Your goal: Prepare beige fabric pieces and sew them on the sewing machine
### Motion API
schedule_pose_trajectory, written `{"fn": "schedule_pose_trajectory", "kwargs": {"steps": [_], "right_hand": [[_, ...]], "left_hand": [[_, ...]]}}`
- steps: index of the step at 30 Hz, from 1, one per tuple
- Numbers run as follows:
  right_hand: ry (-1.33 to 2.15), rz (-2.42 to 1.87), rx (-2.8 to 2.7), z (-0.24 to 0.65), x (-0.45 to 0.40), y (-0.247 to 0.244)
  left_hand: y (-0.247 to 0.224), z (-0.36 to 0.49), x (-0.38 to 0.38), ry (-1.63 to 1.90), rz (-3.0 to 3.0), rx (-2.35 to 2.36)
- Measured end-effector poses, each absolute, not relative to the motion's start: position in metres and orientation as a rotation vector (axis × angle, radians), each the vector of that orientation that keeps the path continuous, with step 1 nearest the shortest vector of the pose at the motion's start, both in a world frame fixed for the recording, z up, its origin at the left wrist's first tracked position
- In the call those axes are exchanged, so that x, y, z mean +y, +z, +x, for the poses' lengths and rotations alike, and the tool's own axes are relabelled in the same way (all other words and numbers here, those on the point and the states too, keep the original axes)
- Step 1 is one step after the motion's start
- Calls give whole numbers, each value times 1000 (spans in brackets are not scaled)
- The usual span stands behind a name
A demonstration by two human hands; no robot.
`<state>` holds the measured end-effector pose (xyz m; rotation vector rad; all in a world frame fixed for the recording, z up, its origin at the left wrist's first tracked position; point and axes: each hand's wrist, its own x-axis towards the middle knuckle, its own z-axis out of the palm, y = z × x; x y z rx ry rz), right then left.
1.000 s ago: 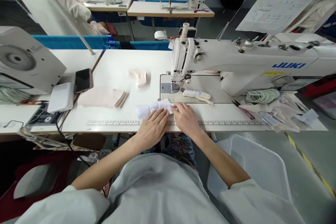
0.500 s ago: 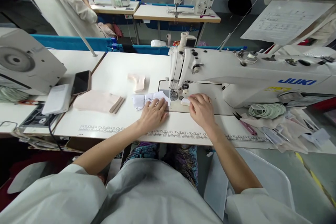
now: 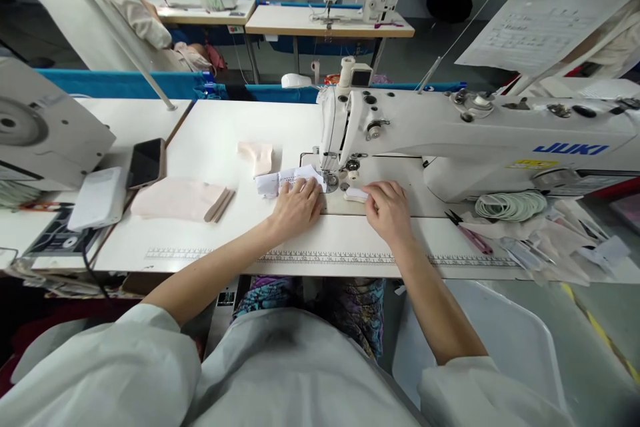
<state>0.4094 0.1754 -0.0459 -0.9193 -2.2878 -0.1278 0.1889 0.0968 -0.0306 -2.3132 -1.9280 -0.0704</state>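
Note:
A white printed piece (image 3: 270, 185), paper or cloth, lies beside the needle area of the white JUKI sewing machine (image 3: 395, 117). My left hand (image 3: 296, 210) rests flat on it, fingers stretched out, just left of the presser foot (image 3: 330, 178). Right of the foot is a small white strip (image 3: 354, 194) with a cream edge. My right hand (image 3: 389, 209) has its fingers curled together at the strip's right end; the thumb is partly hidden. A small pale pink fabric piece (image 3: 259, 157) lies behind the printed piece.
Folded pink fabric (image 3: 175, 200), a phone (image 3: 147, 163) and a white box-like device (image 3: 99, 199) lie on the left. To the right are thread snips (image 3: 470, 233), a coil of green cord (image 3: 511, 205) and scraps (image 3: 555, 243). A ruler strip (image 3: 320, 258) runs along the front edge.
The view has shifted slightly. The printed piece has turned a little beside the foot, with my left hand still on it. My right hand is slightly farther right, showing more of the strip.

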Motion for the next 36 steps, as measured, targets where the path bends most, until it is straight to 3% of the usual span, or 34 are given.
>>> {"fn": "schedule_pose_trajectory", "kwargs": {"steps": [36], "right_hand": [[-121, -963, -2176, 417, 176, -48]], "left_hand": [[-34, 189, 103, -220, -2305, -1952]]}}
